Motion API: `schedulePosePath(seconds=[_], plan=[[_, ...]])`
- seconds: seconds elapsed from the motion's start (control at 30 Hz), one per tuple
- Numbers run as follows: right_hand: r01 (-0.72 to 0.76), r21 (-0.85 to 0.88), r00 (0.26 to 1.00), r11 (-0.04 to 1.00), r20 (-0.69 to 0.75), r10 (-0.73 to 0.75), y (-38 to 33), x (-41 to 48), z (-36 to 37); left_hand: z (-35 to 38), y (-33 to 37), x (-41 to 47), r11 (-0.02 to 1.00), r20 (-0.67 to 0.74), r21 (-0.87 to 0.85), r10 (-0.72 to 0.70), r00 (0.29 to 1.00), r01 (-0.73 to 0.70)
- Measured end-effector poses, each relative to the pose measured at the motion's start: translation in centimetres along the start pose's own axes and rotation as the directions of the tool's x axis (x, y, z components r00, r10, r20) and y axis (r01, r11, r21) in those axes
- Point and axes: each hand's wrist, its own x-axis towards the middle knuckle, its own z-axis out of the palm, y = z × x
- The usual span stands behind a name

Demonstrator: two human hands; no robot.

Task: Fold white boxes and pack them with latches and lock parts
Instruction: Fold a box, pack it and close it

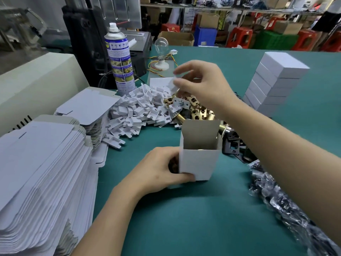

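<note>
Green surface [184, 218]: white box [200, 163] stands upright, mouth upward, gripped at its base by the left hand [156, 170]. The right hand [203, 84] is above and beyond the mouth, its fingers [184, 69] pinching a blurred piece, apparently a white insert [174, 85].

White box [200, 163] stands upright, top open, near brass latches [198, 110].

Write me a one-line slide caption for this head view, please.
Left hand grips an open white box upright on the green table; right hand pinches a white insert above the latches.
</note>
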Motion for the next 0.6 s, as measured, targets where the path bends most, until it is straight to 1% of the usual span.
schedulePosePath(seconds=[0.03,0.1,0.17,0.23,0.3,0.37,0.43,0.5,0.6], plan=[[-0.048,0.115,0.999,0.992,-0.002,0.049,-0.2,-0.5,-0.6,0.0,0.0,0.0,1.0,-0.002,-0.019,-0.005,1.0,0.005],[-0.113,0.333,0.993,0.936,0.012,0.116,-0.8,-1.6,-1.9,0.0,0.0,0.0,0.999,-0.027,-0.042,-0.028,0.999,0.027],[-0.133,0.451,0.99,0.882,0.029,0.135,-1.6,-2.6,-3.1,-0.1,0.0,0.1,0.998,-0.058,-0.027,-0.053,0.997,0.052],[-0.136,0.488,0.991,0.862,0.05,0.128,-2.2,-3.8,-4.1,-0.1,0.1,0.1,0.998,-0.073,-0.012,-0.06,0.996,0.059],[-0.111,0.404,0.994,0.908,0.062,0.093,-2.7,-5.1,-4.6,-0.1,0.2,0.0,0.998,-0.076,-0.016,-0.061,0.995,0.06],[-0.059,0.235,0.997,0.97,0.066,0.045,-3.1,-6.2,-4.9,-0.1,0.2,0.0,0.998,-0.072,-0.023,-0.059,0.996,0.057],[-0.016,0.072,0.998,0.997,0.068,0.011,-3.3,-7.1,-5.0,-0.1,0.2,-0.1,0.998,-0.067,-0.017,-0.057,0.996,0.056],[0.031,-0.085,0.998,0.996,0.06,-0.026,-3.2,-7.7,-4.9,-0.2,0.2,0.0,0.998,-0.065,-0.007,-0.056,0.996,0.056],[0.136,-0.315,0.99,0.939,0.066,-0.121,-3.0,-8.5,-4.6,-0.2,0.2,0.0,0.999,-0.068,0.008,-0.036,0.997,0.037]])
